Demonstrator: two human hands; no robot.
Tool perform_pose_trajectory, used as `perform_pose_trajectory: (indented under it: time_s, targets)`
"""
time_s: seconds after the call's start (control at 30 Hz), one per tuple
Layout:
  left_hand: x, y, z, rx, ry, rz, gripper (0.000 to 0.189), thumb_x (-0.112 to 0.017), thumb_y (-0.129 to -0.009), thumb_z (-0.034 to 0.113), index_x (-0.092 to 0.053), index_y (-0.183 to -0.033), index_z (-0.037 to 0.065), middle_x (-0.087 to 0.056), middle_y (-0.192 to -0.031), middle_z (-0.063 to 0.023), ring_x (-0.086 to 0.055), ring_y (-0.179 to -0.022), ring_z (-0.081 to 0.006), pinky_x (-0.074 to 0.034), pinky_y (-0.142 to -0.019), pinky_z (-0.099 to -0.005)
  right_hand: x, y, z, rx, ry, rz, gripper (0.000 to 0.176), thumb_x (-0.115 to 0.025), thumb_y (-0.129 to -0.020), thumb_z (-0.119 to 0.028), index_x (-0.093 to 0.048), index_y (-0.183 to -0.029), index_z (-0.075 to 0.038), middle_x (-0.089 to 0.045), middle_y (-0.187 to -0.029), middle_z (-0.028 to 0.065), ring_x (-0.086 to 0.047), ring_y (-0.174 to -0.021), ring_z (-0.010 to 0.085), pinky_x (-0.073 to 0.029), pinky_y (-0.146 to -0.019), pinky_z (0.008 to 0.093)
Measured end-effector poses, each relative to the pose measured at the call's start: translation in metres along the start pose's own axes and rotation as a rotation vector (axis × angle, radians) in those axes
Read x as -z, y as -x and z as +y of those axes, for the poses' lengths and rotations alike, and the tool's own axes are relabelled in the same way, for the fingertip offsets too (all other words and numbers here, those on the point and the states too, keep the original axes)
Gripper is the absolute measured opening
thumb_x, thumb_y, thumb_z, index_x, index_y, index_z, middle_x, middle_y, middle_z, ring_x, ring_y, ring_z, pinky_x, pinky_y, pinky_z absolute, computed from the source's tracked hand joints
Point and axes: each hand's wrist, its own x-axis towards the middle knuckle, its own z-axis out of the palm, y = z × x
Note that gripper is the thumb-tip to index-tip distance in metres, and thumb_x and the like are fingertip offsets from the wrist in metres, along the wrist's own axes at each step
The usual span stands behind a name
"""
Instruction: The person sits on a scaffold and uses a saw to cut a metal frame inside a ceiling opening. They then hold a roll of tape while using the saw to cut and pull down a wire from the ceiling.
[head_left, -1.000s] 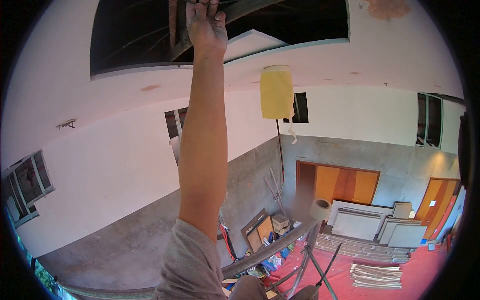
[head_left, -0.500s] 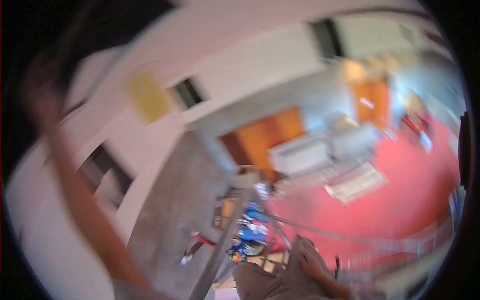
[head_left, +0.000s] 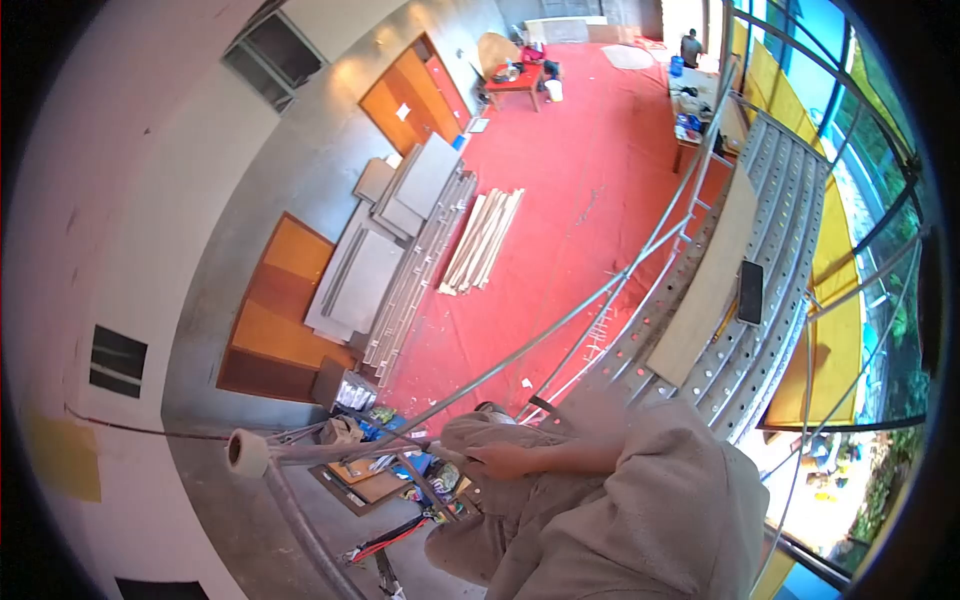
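My right hand [head_left: 497,460] sits low in the middle of the view, at my knee in grey trousers [head_left: 520,530]. Its fingers are curled where a metal scaffold rail [head_left: 340,452] runs into it. The rail's far end carries a roll of tape [head_left: 244,452]. My grey sleeve [head_left: 660,490] fills the bottom right. My left hand is out of sight.
I am high above a red floor [head_left: 580,180]. To the right curves a perforated metal deck [head_left: 770,240] with a wooden plank [head_left: 705,285] and a black phone [head_left: 750,291] on it. Below lie stacked grey panels [head_left: 400,220], wood strips [head_left: 485,238] and tool clutter [head_left: 385,475].
The view swung from the ceiling down to the floor and scaffold. My left arm, gripping the ceiling frame earlier, has left the picture. My right hand has come into view at my knee.
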Motion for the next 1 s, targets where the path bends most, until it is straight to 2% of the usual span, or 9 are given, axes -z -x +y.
perform_pose_trajectory:
  time_s: [0.1,0.3,0.4,0.5,0.6,0.7,0.8,1.0]
  targets:
    - [-0.013,0.012,-0.001,-0.001,-0.024,-0.039,0.03,-0.059,-0.093,0.02,-0.057,-0.117,0.001,-0.057,-0.115,-0.017,-0.054,-0.103,-0.0257,-0.044,-0.083,-0.038,0.003,0.002,-0.002,-0.02,0.003,-0.004,0.037,-0.051,-0.095,-0.03,-0.054,-0.12,-0.003,-0.063,-0.094,0.0276,-0.059,-0.089,0.0467,-0.044,-0.077,0.0543]
    - [-0.022,0.029,-0.006,-0.014,-0.068,-0.083,0.032,-0.06,-0.093,0.021,-0.056,-0.118,0.001,-0.055,-0.118,-0.0183,-0.052,-0.106,-0.028,-0.043,-0.086,-0.0405,-0.003,-0.001,0.008,-0.008,-0.009,0.004,0.031,-0.053,-0.094,-0.027,-0.054,-0.115,-0.003,-0.062,-0.09,0.0256,-0.059,-0.086,0.0453,-0.044,-0.076,0.0546]
    - [-0.023,0.035,-0.01,-0.019,-0.076,-0.101,0.033,-0.06,-0.093,0.021,-0.055,-0.119,0.001,-0.054,-0.119,-0.0189,-0.051,-0.108,-0.0291,-0.042,-0.087,-0.0417,-0.004,-0.002,0.011,0.046,0.01,0.028,0.036,-0.05,-0.096,-0.034,-0.055,-0.116,-0.004,-0.064,-0.089,0.0263,-0.061,-0.083,0.0459,-0.045,-0.075,0.0562]
    - [-0.024,0.041,-0.012,-0.027,-0.076,-0.116,0.034,-0.06,-0.093,0.022,-0.055,-0.12,0.001,-0.053,-0.121,-0.0195,-0.05,-0.109,-0.0303,-0.041,-0.089,-0.0429,-0.005,-0.003,0.009,0.006,0.029,-0.02,0.03,-0.053,-0.094,-0.026,-0.054,-0.115,-0.005,-0.063,-0.089,0.0239,-0.061,-0.086,0.0435,-0.045,-0.075,0.0541]
    - [-0.024,0.044,-0.013,-0.038,-0.085,-0.125,0.035,-0.061,-0.093,0.022,-0.054,-0.121,0.001,-0.052,-0.122,-0.0201,-0.05,-0.111,-0.0314,-0.04,-0.09,-0.0441,-0.006,-0.003,0.006,-0.027,0.041,-0.046,0.03,-0.053,-0.094,-0.026,-0.055,-0.115,-0.005,-0.064,-0.09,0.0233,-0.061,-0.087,0.0432,-0.045,-0.075,0.0541]
    - [-0.023,0.048,-0.015,-0.051,-0.117,-0.125,0.037,-0.061,-0.093,0.022,-0.054,-0.122,0.001,-0.051,-0.124,-0.0208,-0.049,-0.112,-0.0325,-0.039,-0.092,-0.0454,-0.007,-0.001,0.004,-0.023,0.004,0.008,0.033,-0.051,-0.095,-0.033,-0.059,-0.111,-0.005,-0.065,-0.089,0.0249,-0.062,-0.083,0.0448,-0.046,-0.075,0.0547]
    - [-0.022,0.05,-0.016,-0.066,-0.161,-0.118,0.038,-0.061,-0.093,0.023,-0.053,-0.123,0.002,-0.05,-0.125,-0.0214,-0.048,-0.114,-0.0337,-0.038,-0.093,-0.0466,-0.005,0.0,0.004,0.014,0.033,-0.003,0.03,-0.054,-0.094,-0.026,-0.055,-0.115,-0.005,-0.064,-0.093,0.0236,-0.061,-0.087,0.0435,-0.046,-0.075,0.0539]
    - [-0.019,0.057,-0.019,-0.092,-0.224,-0.113,0.04,-0.062,-0.093,0.023,-0.052,-0.125,0.002,-0.048,-0.128,-0.0226,-0.046,-0.117,-0.0359,-0.036,-0.096,-0.049,-0.006,0.0,0.005,0.009,0.061,-0.049,0.029,-0.053,-0.094,-0.027,-0.055,-0.114,-0.006,-0.064,-0.092,0.0237,-0.061,-0.088,0.0436,-0.046,-0.075,0.0535]
